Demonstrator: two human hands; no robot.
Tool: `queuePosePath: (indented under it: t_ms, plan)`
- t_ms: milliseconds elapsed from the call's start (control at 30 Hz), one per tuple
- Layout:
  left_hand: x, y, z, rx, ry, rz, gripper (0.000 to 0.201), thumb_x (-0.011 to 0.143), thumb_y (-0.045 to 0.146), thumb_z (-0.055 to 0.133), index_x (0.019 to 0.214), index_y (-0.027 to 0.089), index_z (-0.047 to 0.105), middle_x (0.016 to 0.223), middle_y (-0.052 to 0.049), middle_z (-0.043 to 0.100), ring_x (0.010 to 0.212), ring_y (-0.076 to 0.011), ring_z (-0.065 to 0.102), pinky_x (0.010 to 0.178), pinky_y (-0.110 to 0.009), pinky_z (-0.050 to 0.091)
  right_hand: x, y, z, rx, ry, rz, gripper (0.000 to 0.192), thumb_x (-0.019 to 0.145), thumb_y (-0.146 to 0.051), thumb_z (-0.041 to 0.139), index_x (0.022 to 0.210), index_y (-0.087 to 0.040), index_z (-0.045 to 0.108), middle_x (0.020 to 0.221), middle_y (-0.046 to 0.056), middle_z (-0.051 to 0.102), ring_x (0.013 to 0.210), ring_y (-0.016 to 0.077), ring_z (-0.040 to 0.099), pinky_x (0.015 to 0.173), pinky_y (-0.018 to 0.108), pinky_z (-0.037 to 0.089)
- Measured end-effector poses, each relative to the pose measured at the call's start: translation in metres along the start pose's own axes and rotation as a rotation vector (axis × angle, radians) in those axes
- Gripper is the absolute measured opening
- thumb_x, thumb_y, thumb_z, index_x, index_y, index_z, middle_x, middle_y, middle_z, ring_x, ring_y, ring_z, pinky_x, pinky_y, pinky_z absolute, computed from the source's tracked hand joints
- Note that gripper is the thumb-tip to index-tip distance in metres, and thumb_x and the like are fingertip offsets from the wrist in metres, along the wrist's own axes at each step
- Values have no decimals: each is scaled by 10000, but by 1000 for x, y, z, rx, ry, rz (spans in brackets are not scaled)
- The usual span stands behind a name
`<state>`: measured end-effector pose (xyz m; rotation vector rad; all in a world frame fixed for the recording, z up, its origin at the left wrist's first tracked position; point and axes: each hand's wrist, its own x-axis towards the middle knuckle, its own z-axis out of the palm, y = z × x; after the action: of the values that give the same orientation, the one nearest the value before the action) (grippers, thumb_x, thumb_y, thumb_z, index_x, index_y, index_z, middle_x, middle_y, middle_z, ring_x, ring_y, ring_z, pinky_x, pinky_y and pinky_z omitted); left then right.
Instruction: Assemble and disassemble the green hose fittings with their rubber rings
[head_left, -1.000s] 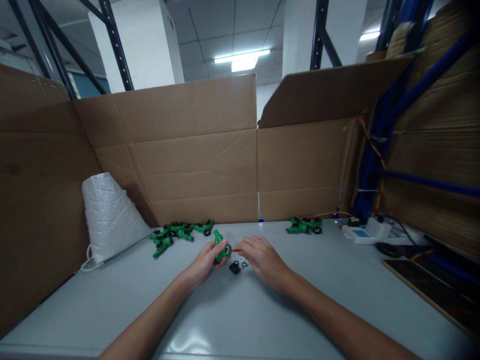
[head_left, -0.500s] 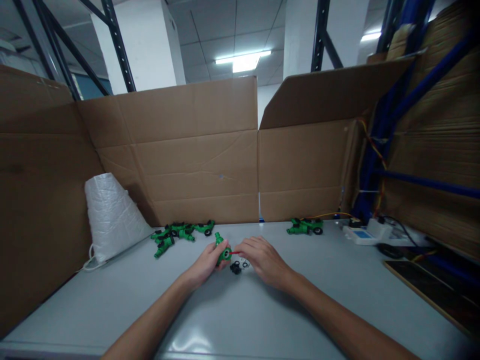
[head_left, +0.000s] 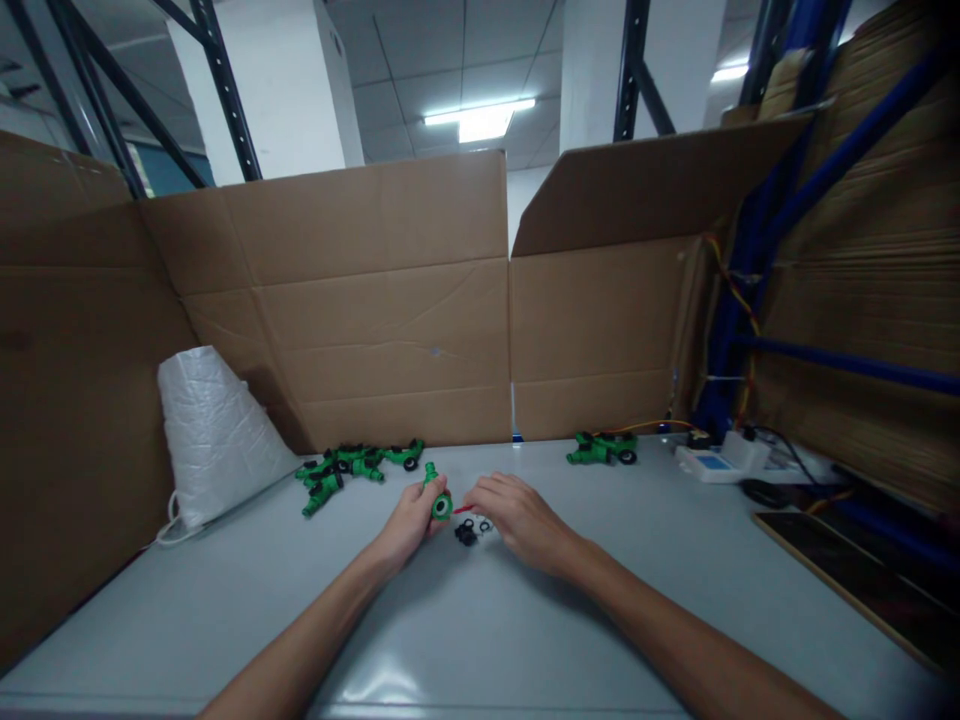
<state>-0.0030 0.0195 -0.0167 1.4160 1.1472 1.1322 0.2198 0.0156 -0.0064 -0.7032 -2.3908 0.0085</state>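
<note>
On the far left a white bag leans against the cardboard wall. Beside it a heap of green fittings lies on the grey bench.

The left hand is closed around one green fitting, held just above the bench with its round open end turned toward the other hand. The right hand is pinched on a thin red tool, thumb and forefinger together, the other fingers loosely curled; the tool's tip sits at the fitting's mouth. Between and just below the two hands lie a few small black rings on the bench.

As I read it, the step in hand is working a small part at the mouth of the fitting with the red tool. A next move would call for a steady left grip, the opening kept facing the tool, and a fine pinch to lift one ring from the loose few without scattering them.

Further right, two more green pieces lie near the back wall, well apart from the heap. Beyond them sit a white device with cables and a dark board at the bench's edge. Blue racking stands on the right, and a ceiling light shines above the cardboard.
</note>
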Motion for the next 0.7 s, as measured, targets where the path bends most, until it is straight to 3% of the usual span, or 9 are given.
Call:
queuePosePath:
  t_ms: [233,533,700]
  plan:
    - [4,-3,0,12,116,35,602,841,774,647,831,173,616,568,42,502,496,-116,400,490,-247,264,-1,-2,2,1,38,65,210,1089,-192,482,1132,-215,686,1037,70,704,992,230,610,884,338,459]
    - [-3,3,2,49,27,6,595,846,768,635,782,177,619,523,51,453,484,-115,360,495,-256,232,-2,-10,3,-10,70,44,226,1104,-272,471,1049,-218,684,998,69,693,956,231,610,858,347,458]
    - [-6,2,6,11,-77,-15,613,825,777,644,712,178,582,546,43,459,494,-109,371,507,-258,246,-2,-14,8,-32,60,3,309,1088,-417,534,918,-217,696,897,48,670,888,216,581,811,333,431]
